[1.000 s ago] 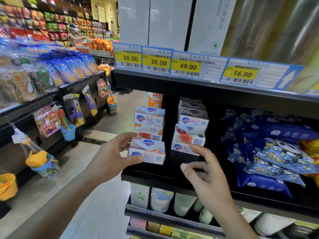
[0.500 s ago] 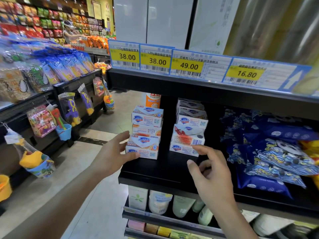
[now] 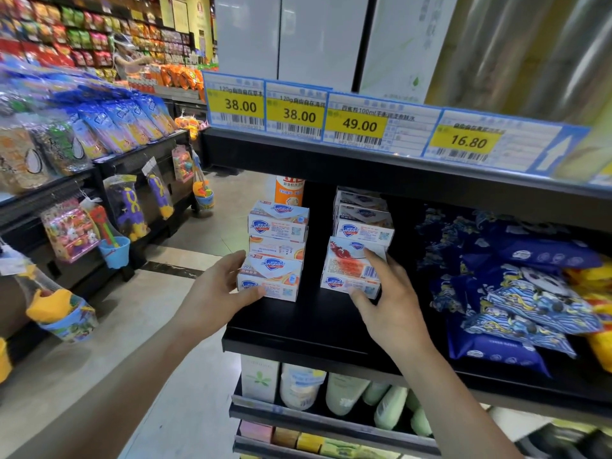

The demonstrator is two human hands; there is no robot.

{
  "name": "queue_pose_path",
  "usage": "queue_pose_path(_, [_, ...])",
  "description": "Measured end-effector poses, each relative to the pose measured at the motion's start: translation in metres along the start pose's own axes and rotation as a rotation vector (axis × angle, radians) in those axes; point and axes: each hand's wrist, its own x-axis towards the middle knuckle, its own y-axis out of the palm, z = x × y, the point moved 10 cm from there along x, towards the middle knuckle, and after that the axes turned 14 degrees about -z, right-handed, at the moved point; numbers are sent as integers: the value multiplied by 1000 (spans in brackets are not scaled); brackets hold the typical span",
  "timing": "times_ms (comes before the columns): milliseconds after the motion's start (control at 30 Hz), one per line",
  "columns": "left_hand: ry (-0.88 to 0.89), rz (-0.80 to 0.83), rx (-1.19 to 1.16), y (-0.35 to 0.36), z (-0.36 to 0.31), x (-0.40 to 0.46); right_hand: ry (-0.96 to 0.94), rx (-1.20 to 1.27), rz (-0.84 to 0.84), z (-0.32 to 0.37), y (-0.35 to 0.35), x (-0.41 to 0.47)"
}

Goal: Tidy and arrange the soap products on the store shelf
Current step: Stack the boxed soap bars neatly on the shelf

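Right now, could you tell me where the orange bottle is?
The orange bottle stands at the shelf's far left, directly behind the left stack of soap boxes, under the 38.00 price tags.

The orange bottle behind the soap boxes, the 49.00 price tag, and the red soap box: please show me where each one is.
orange bottle [image 3: 289,191], head view, on its label.
49.00 price tag [image 3: 359,124], head view, on the yellow part.
red soap box [image 3: 347,265], head view, on its front face.

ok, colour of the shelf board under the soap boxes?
Black shelf board, matte, seen in the head view, the only one.
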Motion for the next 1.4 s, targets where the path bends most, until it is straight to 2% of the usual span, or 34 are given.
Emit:
queue_pose_path(200, [65, -109, 18, -22, -8, -6, -36, 51, -116, 3, -9, 1])
queue_pose_path(400, [293, -240, 113, -36, -46, -32, -22, 105, -175, 5, -22, 6])
queue_pose_path(600, [430, -123, 92, -11, -77, -63, -42, 284, -168, 17, -38, -16])
queue_pose_path(767, [592, 33, 173, 19, -96, -90, 73, 521, 37, 27, -36, -40])
queue_pose_path(900, [696, -27, 181, 20, -109, -103, 161, 674, 146, 30, -37, -55])
queue_pose_path(1067, [834, -71, 146, 19, -129, -118, 179, 675, 192, 28, -39, -63])
queue_pose_path(1200, [822, -17, 84, 22, -133, -123, 188, 639, 197, 25, -41, -67])
queue_pose_path(1400, [587, 53, -86, 24, -120, -120, 139, 605, 192, 30, -49, -71])
